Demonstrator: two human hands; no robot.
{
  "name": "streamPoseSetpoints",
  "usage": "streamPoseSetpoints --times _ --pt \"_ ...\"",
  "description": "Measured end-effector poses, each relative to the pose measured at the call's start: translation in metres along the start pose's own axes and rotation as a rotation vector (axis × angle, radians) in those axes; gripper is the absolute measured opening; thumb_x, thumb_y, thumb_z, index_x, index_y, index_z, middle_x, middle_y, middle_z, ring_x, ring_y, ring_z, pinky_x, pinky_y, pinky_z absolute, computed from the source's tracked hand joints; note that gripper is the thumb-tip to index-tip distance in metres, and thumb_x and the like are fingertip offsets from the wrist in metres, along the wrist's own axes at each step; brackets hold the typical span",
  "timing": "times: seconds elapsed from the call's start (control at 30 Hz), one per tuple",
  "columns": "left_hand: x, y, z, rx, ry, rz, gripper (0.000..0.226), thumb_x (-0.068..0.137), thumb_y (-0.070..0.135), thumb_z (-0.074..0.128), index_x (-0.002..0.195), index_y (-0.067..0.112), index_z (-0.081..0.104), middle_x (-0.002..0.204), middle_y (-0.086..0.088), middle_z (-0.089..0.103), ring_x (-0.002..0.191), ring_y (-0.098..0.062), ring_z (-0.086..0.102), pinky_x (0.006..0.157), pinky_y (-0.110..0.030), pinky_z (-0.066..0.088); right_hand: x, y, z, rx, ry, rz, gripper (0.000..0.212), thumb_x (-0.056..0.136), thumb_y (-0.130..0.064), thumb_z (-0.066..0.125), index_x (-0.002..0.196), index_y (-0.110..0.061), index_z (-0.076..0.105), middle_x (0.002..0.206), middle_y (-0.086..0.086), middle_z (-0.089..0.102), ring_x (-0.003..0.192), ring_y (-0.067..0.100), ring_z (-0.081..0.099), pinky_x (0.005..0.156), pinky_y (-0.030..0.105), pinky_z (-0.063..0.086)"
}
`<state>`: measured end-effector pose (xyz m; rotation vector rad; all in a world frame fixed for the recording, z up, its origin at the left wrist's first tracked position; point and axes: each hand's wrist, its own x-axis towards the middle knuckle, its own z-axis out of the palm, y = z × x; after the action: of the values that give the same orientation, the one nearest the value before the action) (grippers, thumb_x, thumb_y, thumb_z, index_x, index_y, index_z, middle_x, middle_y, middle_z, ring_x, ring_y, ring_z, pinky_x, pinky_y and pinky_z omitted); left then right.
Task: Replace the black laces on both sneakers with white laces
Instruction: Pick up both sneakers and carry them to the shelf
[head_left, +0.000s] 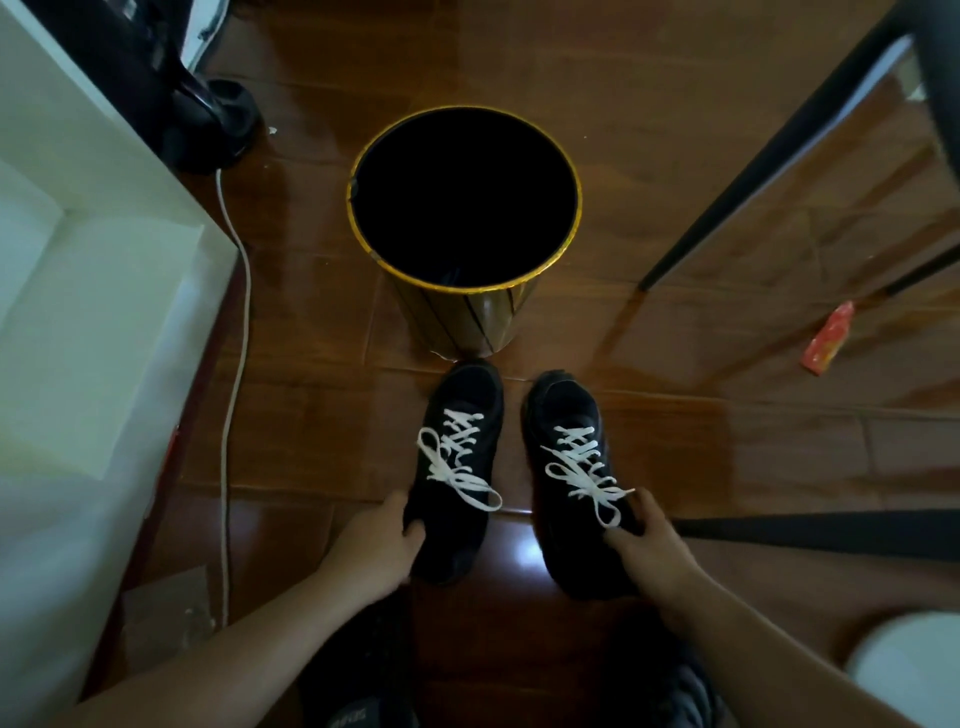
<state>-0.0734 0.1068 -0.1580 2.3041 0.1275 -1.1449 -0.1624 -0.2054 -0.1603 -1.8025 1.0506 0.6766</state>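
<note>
— What's the room like?

— A glossy brown wooden floor (675, 156), seen from above. White furniture (78, 260) fills the left side and is cut off by the edge. A black chair leg (769, 156) slants across the upper right; the seat it belongs to is out of view.

— And the biggest thing in the middle?

— A round bin (462, 228) with a gold rim, standing upright. Its inside is so dark I cannot tell whether anything lies in it.

— Where are the sneakers?

— Side by side on the floor just below the bin, a narrow gap between them. The left sneaker (457, 467) has its toe almost touching the bin's base; the right sneaker (576, 483) sits beside it. Both run lengthwise away from the person, toes toward the bin, heels toward the camera. Each carries white laces (457, 457) tied in a bow.

— The hands?

— The left hand (379, 545) grips the left sneaker at its heel end, thumb curled over the collar. The right hand (654, 540) grips the right sneaker the same way; its fingers are hidden behind the shoe.

— Anything smaller?

— A white cable (234, 364) trails down the floor at left, and a red wrapper (828, 338) lies far right. A pale round object at the lower right is blurred and cut off.
</note>
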Motion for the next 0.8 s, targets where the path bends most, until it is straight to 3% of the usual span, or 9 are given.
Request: streamPoseSetpoints --times 0.07,0.13,0.23,0.33,0.4,0.47,0.57,0.67,0.8 --pt "0.006 0.007 -0.003 0.057 0.004 0.050 0.045 0.109 0.039 0.050 0.152 0.026 0.045 0.128 -0.003 0.069 0.108 -0.021 0.072 0.089 -0.039 0.060 -0.004 -0.001 0.010 -0.066 -0.017 -0.053 0.059 0.087 -0.024 0.064 0.136 -0.052 0.049 0.119 -0.009 0.071 0.102 0.018 0.070 0.088 0.044 0.060" --pt "0.010 0.013 0.003 0.023 0.009 0.070 0.048 0.109 0.041 0.051 0.154 0.026 0.044 0.143 -0.003 0.062 0.128 -0.024 0.061 0.102 -0.036 0.052 -0.011 -0.006 0.023 -0.115 -0.032 -0.077 0.066 0.092 -0.012 0.057 0.143 -0.052 0.044 0.115 -0.011 0.066 0.096 0.013 0.066 0.081 0.033 0.058" --pt "0.007 0.018 0.014 -0.249 -0.019 0.043 0.057 0.106 0.047 0.058 0.158 0.032 0.041 0.153 0.002 0.052 0.139 -0.022 0.051 0.107 -0.031 0.044 -0.022 -0.005 0.043 0.005 -0.084 -0.072 0.069 0.094 -0.007 0.054 0.136 -0.062 0.044 0.117 -0.009 0.068 0.097 0.012 0.067 0.085 0.041 0.063" --pt "0.002 0.003 0.032 -0.449 -0.057 0.067 0.097 0.078 0.071 0.081 0.157 0.054 0.027 0.158 0.016 0.043 0.146 -0.014 0.043 0.119 -0.045 0.041 -0.026 -0.004 0.056 0.156 -0.038 -0.090 0.066 0.092 -0.017 0.061 0.119 -0.074 0.043 0.126 -0.012 0.067 0.111 0.010 0.064 0.098 0.042 0.056" --pt "-0.001 -0.006 0.045 -0.356 -0.022 0.143 0.123 0.059 0.069 0.094 0.156 0.058 0.020 0.158 0.021 0.039 0.147 -0.008 0.038 0.121 -0.050 0.039 -0.034 0.000 0.066 0.209 0.009 -0.099 0.071 0.074 -0.026 0.072 0.121 -0.072 0.044 0.123 -0.012 0.067 0.115 0.012 0.064 0.101 0.046 0.055" --pt "0.001 -0.008 0.053 -0.255 0.033 0.230 0.137 0.050 0.061 0.100 0.158 0.052 0.016 0.157 0.024 0.038 0.148 -0.004 0.036 0.121 -0.050 0.039 -0.044 -0.002 0.075 0.148 0.036 -0.133 0.089 0.059 -0.030 0.076 0.134 -0.058 0.036 0.128 -0.011 0.058 0.121 0.017 0.059 0.103 0.048 0.053" --pt "0.011 -0.002 0.047 -0.197 0.058 0.292 0.150 0.045 0.053 0.103 0.162 0.046 0.009 0.155 0.025 0.043 0.148 -0.002 0.040 0.120 -0.049 0.041 -0.048 -0.015 0.084 -0.019 0.087 -0.149 0.114 0.057 -0.039 0.085 0.147 -0.044 0.015 0.141 -0.006 0.044 0.131 0.029 0.048 0.107 0.047 0.046" --pt "0.017 0.002 0.037 -0.185 -0.007 0.315 0.158 0.047 0.047 0.104 0.163 0.048 -0.004 0.155 0.028 0.043 0.148 0.000 0.039 0.121 -0.042 0.039 -0.040 -0.018 0.083 0.036 0.114 -0.155 0.127 0.052 -0.039 0.092 0.149 -0.052 0.012 0.141 -0.010 0.048 0.133 0.021 0.048 0.107 0.047 0.048" --pt "0.015 -0.001 0.037 -0.184 0.017 0.307 0.139 0.053 0.038 0.101 0.152 0.061 0.007 0.142 0.033 0.050 0.138 0.006 0.048 0.110 -0.024 0.044 -0.042 -0.020 0.086 0.098 0.141 -0.127 0.106 0.054 -0.030 0.091 0.116 -0.076 0.018 0.112 -0.028 0.059 0.110 0.008 0.060 0.088 0.033 0.050"
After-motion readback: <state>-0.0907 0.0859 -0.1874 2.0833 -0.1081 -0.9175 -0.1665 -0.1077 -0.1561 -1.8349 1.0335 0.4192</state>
